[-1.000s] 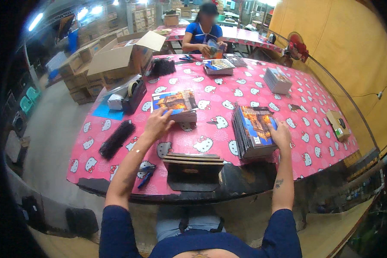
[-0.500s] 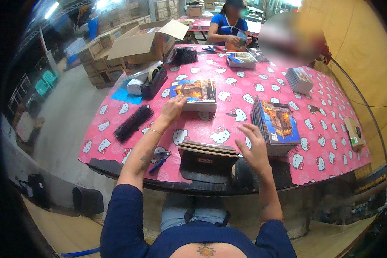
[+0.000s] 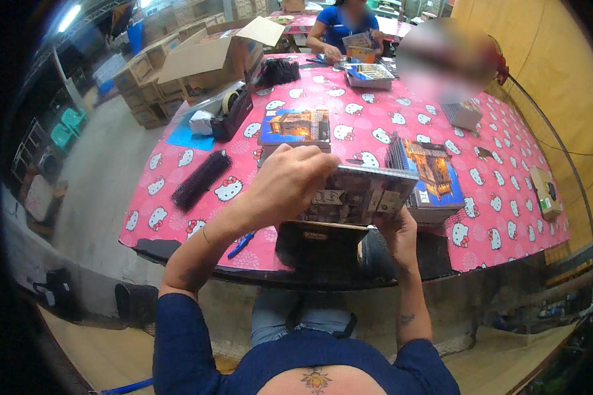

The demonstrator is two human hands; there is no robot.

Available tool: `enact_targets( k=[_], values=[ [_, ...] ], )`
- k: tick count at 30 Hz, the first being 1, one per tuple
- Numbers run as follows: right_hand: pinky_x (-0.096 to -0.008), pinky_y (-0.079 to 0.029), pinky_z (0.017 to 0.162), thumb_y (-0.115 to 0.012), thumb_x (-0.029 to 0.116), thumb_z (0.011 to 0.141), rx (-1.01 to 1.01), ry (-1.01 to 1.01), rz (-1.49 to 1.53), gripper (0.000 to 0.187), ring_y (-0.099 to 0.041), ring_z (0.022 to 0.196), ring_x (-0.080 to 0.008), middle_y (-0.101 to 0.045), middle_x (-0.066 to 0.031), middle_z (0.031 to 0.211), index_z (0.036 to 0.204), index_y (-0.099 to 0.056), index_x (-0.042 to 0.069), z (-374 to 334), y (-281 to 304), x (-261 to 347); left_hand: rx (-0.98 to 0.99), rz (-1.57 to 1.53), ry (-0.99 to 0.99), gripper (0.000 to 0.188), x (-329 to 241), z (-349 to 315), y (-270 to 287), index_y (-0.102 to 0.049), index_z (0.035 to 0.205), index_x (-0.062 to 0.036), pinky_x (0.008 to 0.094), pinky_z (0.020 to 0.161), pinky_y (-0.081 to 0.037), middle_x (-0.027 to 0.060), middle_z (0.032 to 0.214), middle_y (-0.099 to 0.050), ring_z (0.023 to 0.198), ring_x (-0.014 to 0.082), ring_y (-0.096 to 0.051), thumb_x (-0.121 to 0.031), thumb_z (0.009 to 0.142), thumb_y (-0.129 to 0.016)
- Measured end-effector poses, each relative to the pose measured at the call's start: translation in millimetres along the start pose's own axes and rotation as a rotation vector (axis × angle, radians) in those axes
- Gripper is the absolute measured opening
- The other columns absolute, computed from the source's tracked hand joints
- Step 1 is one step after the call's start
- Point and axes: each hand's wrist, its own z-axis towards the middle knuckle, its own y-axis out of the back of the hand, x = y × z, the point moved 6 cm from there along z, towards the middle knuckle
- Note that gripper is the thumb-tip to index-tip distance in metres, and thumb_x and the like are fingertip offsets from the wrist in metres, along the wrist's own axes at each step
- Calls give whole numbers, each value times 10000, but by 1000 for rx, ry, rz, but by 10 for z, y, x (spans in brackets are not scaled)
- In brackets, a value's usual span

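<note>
Both my hands grip a printed booklet [image 3: 359, 197] with a dark grey patterned face, tilted above a black stand [image 3: 319, 247]. My left hand [image 3: 293, 181] closes over its upper left corner. At its lower right edge, my right hand [image 3: 398, 234] pinches it, with some fingers hidden behind. Beyond my left hand lies a stack of booklets [image 3: 295, 125] with blue and gold covers, its front partly hidden. To the right sits a taller stack of similar booklets [image 3: 431, 171], with black binding wires along its left side. The held booklet hides part of the stand's top.
On the left lie a bundle of black binding wires [image 3: 202, 180], blue-handled pliers [image 3: 242, 245] and a tape dispenser [image 3: 234, 112]. An open carton [image 3: 207, 72] stands behind. Across the pink table [image 3: 507, 230], a person in blue [image 3: 342, 36] handles a booklet near another stack [image 3: 367, 74].
My left hand has left the far stack and come nearer and right. A booklet is now between both hands, and my right hand has closed on it. The view has shifted slightly.
</note>
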Motion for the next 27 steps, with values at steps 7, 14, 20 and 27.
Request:
enact_targets(
  k=[7, 14, 20, 27],
  values=[
    [-324, -461, 986, -726, -1, 875, -16, -41, -168, 358, -615, 1099, -143, -689, -35, 1142, 1216, -622, 26, -148, -60, -385, 104, 98, -82, 225, -280, -8, -41, -632, 1071, -84, 400, 802, -420, 64, 884, -629, 866, 267, -633, -107, 847, -637],
    [-375, -383, 1092, -731, 82, 883, 96, 57, -145, 717, -503, 1282, -239, -516, -151, 1395, 1490, -353, 36, -172, -320, -340, 118, 339, 70, 518, -31, -927, -659, -491, 1402, -28, 456, 1131, -306, 193, 1364, -552, 1315, 315, -502, -149, 919, -634],
    [-365, -385, 1084, -755, 84, 867, 56, 105, -164, 671, -523, 1238, -229, -566, -123, 1308, 1446, -416, 59, -143, -488, -425, -560, -401, 705, 546, 257, -1582, -889, -368, 1481, 55, 420, 1155, -257, 252, 1450, -461, 1376, 317, -421, -261, 1045, -457],
    [-315, -425, 1021, -763, 30, 853, 98, 10, -93, 569, -536, 1164, -164, -577, -69, 1235, 1356, -499, 67, -107, -202, -574, -338, 445, 643, 477, 1902, -1907, -544, -515, 1349, 50, 495, 936, -451, 261, 1179, -574, 1060, 419, -534, -215, 956, -568]
  ],
)
